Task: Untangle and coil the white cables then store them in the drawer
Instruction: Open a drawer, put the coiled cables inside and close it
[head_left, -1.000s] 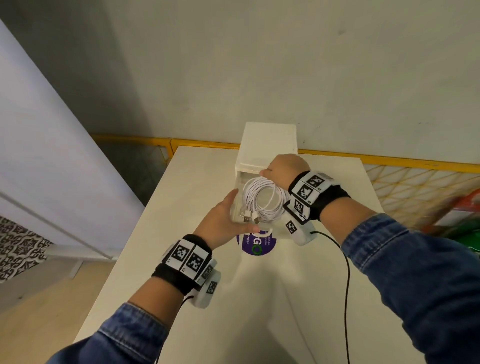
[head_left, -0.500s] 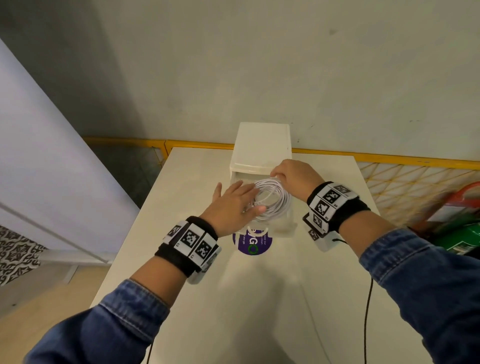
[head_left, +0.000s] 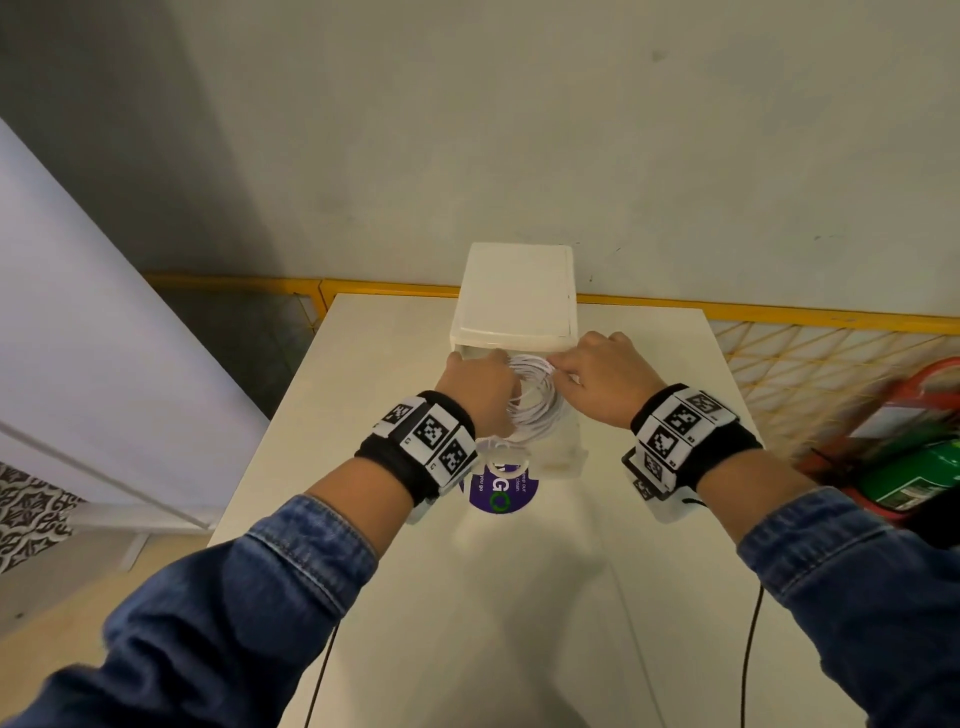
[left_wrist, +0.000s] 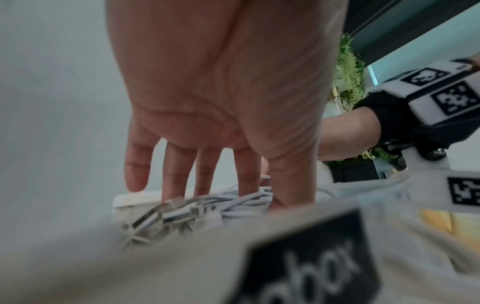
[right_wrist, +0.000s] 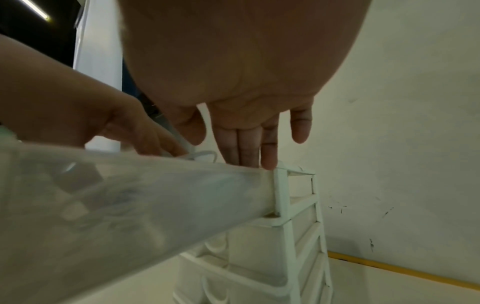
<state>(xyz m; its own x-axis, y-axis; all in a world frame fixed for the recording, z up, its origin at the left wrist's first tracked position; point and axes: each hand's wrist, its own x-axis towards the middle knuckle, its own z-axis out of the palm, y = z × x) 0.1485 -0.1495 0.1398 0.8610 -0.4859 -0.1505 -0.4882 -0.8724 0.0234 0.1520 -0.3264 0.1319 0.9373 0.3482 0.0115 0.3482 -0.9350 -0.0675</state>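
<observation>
A coil of white cables lies in the pulled-out translucent top drawer of a small white drawer unit. My left hand presses on the coil's left side with straight fingers. In the left wrist view the left hand touches the cable coil, whose USB plugs stick out toward the drawer's front. My right hand rests at the coil's far right. In the right wrist view the right hand's straight fingers reach down behind the drawer wall.
The unit stands at the far end of a white table against a wall. A purple sticker lies under the drawer's front. A yellow mesh fence and a red and green object are on the right. Black cords trail from my wrists.
The right hand has lowered the coil into the drawer and let go of it. The left hand left the drawer's front and moved onto the coil. Both hands moved forward.
</observation>
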